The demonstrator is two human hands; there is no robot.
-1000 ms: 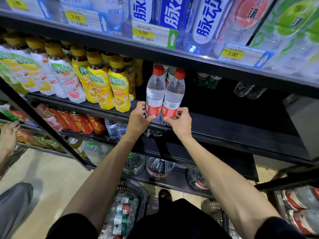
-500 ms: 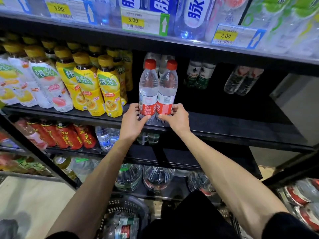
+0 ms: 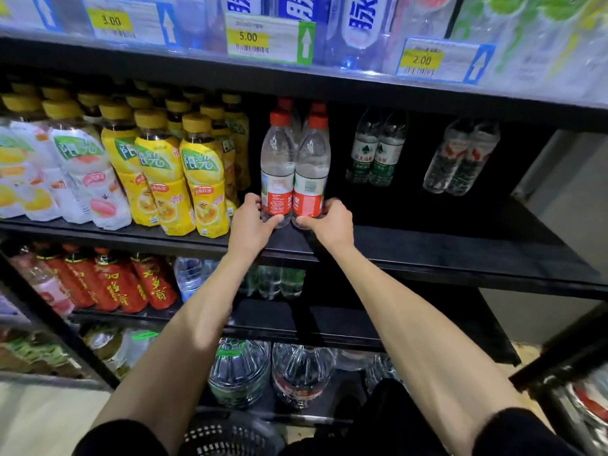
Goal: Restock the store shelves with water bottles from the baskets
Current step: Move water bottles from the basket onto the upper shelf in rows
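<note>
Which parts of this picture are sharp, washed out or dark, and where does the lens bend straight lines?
Head view: red-capped water bottles, left hand and right hand fairly sharp; top price tags soft and washed out; shelf recess in deep shadow; shelf edge bowed by wide-angle distortion.

The two clear plastic water bottles (image 3: 278,166) have red caps and labels white above, red below. Left of them, the yellow-wrapped plastic drink bottles (image 3: 204,179) carry yellow caps and green patches with white lettering. The metal shelf board (image 3: 427,245) is black. The paper price tags (image 3: 269,39) above show yellow panels on white, with green or blue arrow strips. Lower down, red-wrapped bottles (image 3: 154,284) bear yellow characters.
</note>
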